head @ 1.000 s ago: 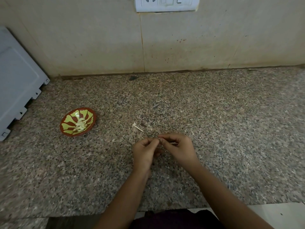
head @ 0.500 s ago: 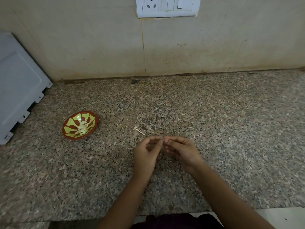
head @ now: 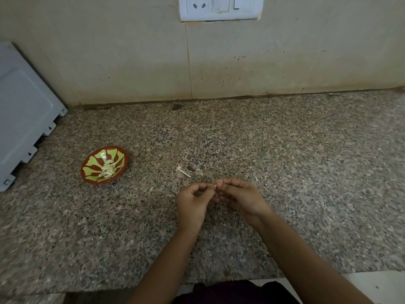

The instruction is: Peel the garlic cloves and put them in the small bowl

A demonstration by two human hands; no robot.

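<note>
Garlic clove [head: 215, 185]: small pale piece, mostly hidden by fingertips, held over the counter [head: 285, 172] approx. mid-width, nearer front edge than back.

L hand [head: 192, 205]: fingers curled, thumb + forefinger pinching the clove from its left side.
R hand [head: 241, 198]: same pinch from the right. Tips of both hands meet on the clove. Both forearms come in over front edge.

Small bowl [head: 96, 182]: red-brown w/ yellow-green pattern, on counter well left of hands, toward left edge. Peeled cloves [head: 107, 170] heaped inside.

Peel scrap [head: 184, 172]: pale sliver flat on counter, just beyond L hand, apart from it.

Room: widest bare granite lies right of hands out to right edge; a second band runs to back edge.

Panel [head: 24, 110]: grey-white, notched lower edge, along left edge up to back-left corner.
Dark speck [head: 177, 106]: at back edge.
Socket plate [head: 219, 8]: white, on wall [head: 109, 62] above back edge.
</note>
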